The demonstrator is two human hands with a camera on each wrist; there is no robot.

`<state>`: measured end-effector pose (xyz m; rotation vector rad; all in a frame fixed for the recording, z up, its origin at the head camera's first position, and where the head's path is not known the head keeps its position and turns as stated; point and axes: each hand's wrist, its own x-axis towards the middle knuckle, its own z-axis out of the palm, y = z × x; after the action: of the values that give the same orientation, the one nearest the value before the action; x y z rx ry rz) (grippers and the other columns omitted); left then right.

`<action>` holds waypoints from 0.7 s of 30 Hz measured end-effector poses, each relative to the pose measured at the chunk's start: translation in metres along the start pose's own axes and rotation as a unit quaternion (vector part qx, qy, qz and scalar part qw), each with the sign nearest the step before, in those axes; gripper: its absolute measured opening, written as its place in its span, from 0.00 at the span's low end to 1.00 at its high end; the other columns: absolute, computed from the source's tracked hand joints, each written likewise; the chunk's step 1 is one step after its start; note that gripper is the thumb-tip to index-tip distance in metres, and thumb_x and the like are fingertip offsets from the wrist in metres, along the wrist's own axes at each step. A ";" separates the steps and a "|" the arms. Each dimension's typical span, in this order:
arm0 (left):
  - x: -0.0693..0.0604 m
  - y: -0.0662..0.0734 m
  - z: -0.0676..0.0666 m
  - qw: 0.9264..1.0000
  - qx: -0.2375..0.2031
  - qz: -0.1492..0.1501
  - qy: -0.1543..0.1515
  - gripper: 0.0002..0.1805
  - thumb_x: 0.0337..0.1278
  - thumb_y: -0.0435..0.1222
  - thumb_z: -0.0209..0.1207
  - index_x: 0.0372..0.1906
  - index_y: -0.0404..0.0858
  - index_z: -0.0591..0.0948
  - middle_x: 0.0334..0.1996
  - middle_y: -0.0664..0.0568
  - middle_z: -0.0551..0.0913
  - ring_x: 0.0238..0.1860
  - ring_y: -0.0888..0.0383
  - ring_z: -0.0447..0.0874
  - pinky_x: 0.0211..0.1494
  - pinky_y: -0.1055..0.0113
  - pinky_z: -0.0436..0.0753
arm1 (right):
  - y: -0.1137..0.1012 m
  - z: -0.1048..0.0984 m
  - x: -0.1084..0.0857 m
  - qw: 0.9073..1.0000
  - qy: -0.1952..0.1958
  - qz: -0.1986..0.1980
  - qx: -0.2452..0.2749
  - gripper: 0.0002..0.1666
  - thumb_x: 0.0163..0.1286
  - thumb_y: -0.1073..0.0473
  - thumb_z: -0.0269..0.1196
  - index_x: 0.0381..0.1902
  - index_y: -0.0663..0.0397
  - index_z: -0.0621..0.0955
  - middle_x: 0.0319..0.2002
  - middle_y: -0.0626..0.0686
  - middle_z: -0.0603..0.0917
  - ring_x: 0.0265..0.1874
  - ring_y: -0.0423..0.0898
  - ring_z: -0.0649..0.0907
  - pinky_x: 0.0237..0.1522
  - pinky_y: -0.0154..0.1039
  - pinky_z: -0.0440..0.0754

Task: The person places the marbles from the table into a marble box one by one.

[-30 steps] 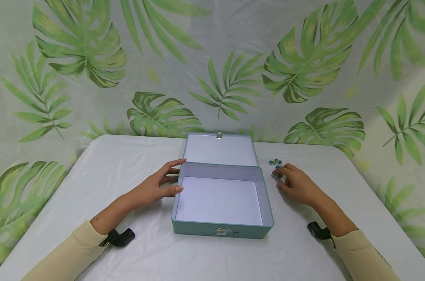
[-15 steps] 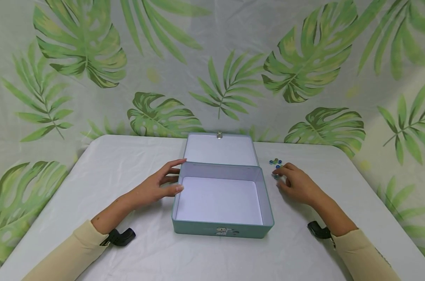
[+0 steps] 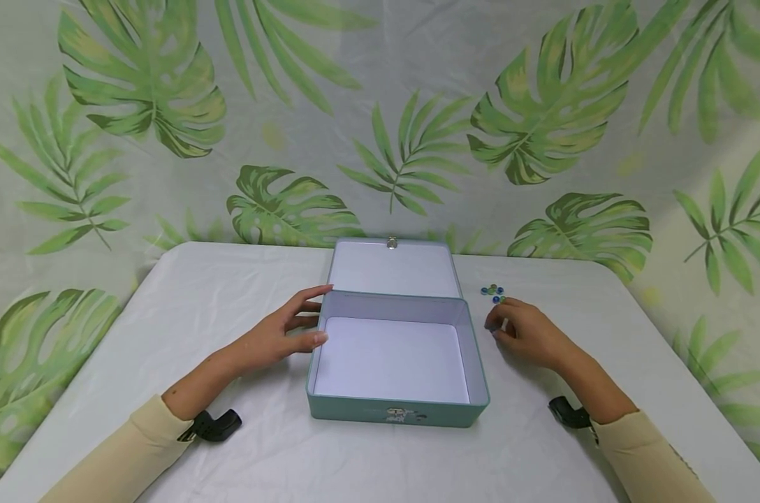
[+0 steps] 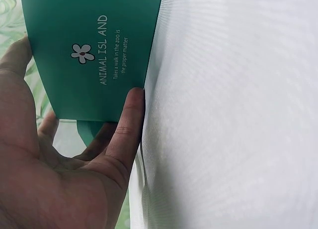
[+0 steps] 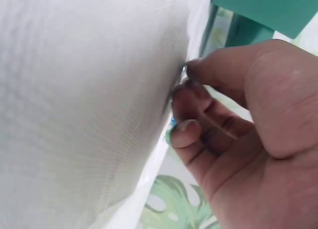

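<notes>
A green tin box (image 3: 399, 412) stands on the white table with its lid (image 3: 392, 269) laid back. My left hand (image 3: 273, 332) rests against the box's left side, thumb at the upper edge and fingers spread toward the back corner. In the left wrist view, that side of the tin box (image 4: 94, 35) shows a white flower and "ANIMAL ISLAND". My right hand (image 3: 531, 335), to the right of the box, pinches a small glass marble (image 5: 184, 71) at the tabletop, mostly hidden by the fingertips. Several blue and green glass marbles (image 3: 493, 288) lie just beyond it.
A white cloth (image 3: 260, 454) covers the table. Behind it hangs a leaf-patterned curtain (image 3: 418, 63), close to the raised lid. A black wrist device (image 3: 216, 425) sits by the left sleeve, and another black device (image 3: 570, 412) by the right.
My right thumb and fingers have closed around the marble, which showed below the fingertips before, and drawn slightly toward me. The left hand and the box stay in place.
</notes>
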<state>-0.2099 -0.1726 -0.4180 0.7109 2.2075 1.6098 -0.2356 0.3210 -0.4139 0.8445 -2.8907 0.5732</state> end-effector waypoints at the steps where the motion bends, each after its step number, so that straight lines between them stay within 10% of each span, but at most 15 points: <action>1: 0.000 0.000 0.000 1.000 0.001 0.000 0.000 0.44 0.74 0.43 0.66 0.84 0.65 0.55 0.78 0.44 0.62 0.79 0.39 0.65 0.59 0.53 0.88 | -0.001 0.000 0.000 1.000 0.003 -0.001 0.002 0.10 0.68 0.74 0.68 0.44 0.57 0.86 0.40 0.50 0.82 0.31 0.39 0.78 0.33 0.36 0.81; 21: 0.000 -0.001 0.000 1.000 0.003 0.002 -0.001 0.45 0.74 0.43 0.66 0.84 0.66 0.55 0.78 0.45 0.63 0.79 0.40 0.65 0.59 0.53 0.88 | -0.047 -0.023 0.003 0.988 0.113 -0.083 0.069 0.20 0.67 0.77 0.69 0.46 0.45 0.86 0.41 0.43 0.81 0.26 0.37 0.77 0.26 0.31 0.76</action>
<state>-0.2101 -0.1728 -0.4191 0.7198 2.2118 1.6048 -0.2132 0.2913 -0.3766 0.9586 -2.5714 0.8014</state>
